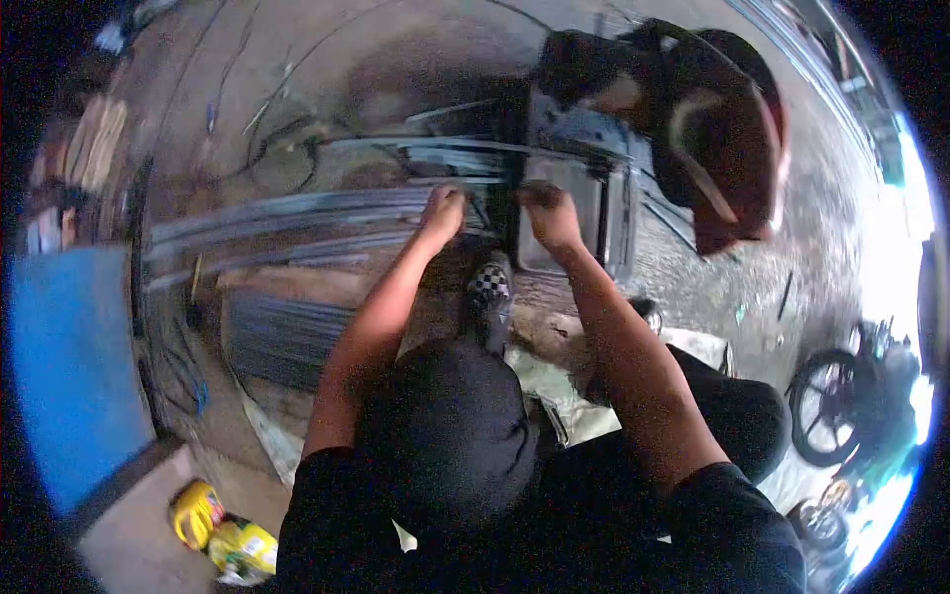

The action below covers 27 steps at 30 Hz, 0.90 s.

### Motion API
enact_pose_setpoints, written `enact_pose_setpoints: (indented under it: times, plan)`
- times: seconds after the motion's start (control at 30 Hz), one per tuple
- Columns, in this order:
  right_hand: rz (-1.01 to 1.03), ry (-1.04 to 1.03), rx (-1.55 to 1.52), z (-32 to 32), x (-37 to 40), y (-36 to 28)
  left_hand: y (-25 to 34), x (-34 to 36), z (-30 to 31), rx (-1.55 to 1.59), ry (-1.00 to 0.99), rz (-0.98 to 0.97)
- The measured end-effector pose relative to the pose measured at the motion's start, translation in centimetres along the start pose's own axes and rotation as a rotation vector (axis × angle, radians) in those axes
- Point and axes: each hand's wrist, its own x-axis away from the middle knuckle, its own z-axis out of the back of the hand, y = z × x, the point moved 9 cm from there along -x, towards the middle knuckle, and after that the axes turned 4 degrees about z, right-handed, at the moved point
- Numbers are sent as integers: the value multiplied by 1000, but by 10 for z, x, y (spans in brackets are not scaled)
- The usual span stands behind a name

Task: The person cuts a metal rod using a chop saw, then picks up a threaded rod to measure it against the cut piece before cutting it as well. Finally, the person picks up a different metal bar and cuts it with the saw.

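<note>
In the head view my left hand (447,210) is closed in a fist, beside the ends of long grey metal bars (297,220). Between its fingers I cannot make out any thing. My right hand (552,218) is also closed, over the left edge of a grey rectangular metal frame (604,220). Something dark shows at its fingertips, too blurred to name. A dark gap with a thin bar lies between the two hands. Below them is a shoe with a black-and-white checked patch (489,282).
Another person in dark clothing (727,129) bends close at the upper right. A blue panel (69,366) stands at the left. Yellow containers (196,513) sit at the lower left, a motorcycle (841,406) at the right. Cables (259,148) lie across the floor beyond the bars.
</note>
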Motion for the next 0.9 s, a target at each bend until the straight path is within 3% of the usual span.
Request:
enact_pose_setpoints:
  times: [0.03,0.1,0.13,0.17,0.2,0.23,0.27,0.3,0.33,0.37,0.43,0.47,0.5,0.57,0.6,0.63,0.7,0.73,0.77,0.83,0.87,0.9]
  plan:
    - [-73,84,111,34,6,17,7,-6,-10,5,-22,100]
    - [-50,597,27,120,59,37,61,-11,-11,-275,107,-23]
    - [-186,763,68,151,90,47,77,-16,-12,-395,104,-69]
    - [-330,919,107,178,126,59,57,-34,-10,-468,145,6]
    - [-558,759,160,186,147,130,83,-22,-5,-320,124,78]
    - [-782,586,205,180,172,211,-16,-86,-3,-359,75,237]
    - [-985,449,-501,131,197,270,-43,-85,-2,126,78,522]
    - [-1098,260,-1222,80,208,278,-59,-81,-7,482,-27,713]
    - [-1245,175,-1401,60,212,226,-74,-86,-3,610,-7,786]
    - [-1385,75,-1580,43,210,161,-62,-74,12,683,229,792]
    - [-1163,-167,-2218,39,189,128,-103,-89,35,816,342,945]
    - [-1051,-273,-2273,37,186,130,-114,-88,48,847,423,965]
    - [-1009,-165,-2098,38,187,142,-112,-92,56,949,431,884]
    - [-1057,-266,-2293,25,191,155,-110,-91,73,1043,434,809]
    - [-1101,-122,-2274,25,187,148,-109,-93,80,1095,390,779]
    - [-1101,-109,-2282,22,184,163,-112,-97,87,1144,345,750]
    - [-1167,-191,-2210,-3,180,212,-122,-109,103,1179,290,765]
    - [-1254,-408,-2334,-20,191,246,-126,-111,104,1219,240,777]
    - [-1253,-412,-2348,-20,191,238,-121,-106,101,1205,236,792]
    - [-1207,228,-2033,0,181,221,-75,-101,101,1317,274,573]
    - [-1206,244,-2037,0,177,207,-59,-96,95,1341,256,592]
    - [-1174,430,-1558,18,184,223,-74,-103,98,1335,249,605]
